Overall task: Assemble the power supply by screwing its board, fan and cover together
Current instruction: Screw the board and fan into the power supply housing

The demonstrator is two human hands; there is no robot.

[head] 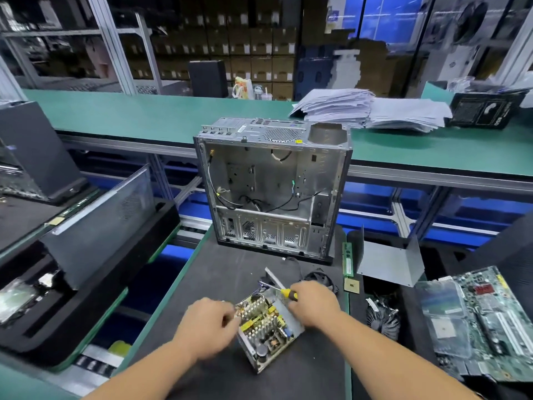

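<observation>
Screwdriver (284, 292) with a yellow-and-black handle sits gripped in the right hand (313, 304), its shaft pointing toward ten o'clock over the far edge of the supply (266, 330). The supply lies open on the dark mat of the counter (219, 272), board (264, 320) facing up inside its metal tray, tilted so one corner points toward six o'clock. The left hand (210, 324) is at the tray's nine o'clock side with fingers curled against the board's edge; blur keeps me from telling whether it pinches anything. A black fan (318, 278) lies just beyond the right hand at twelve o'clock. Farther off at twelve stands an empty case (274, 189). A grey cover (389, 264) stands at two o'clock, a motherboard (487, 321) at three.
</observation>
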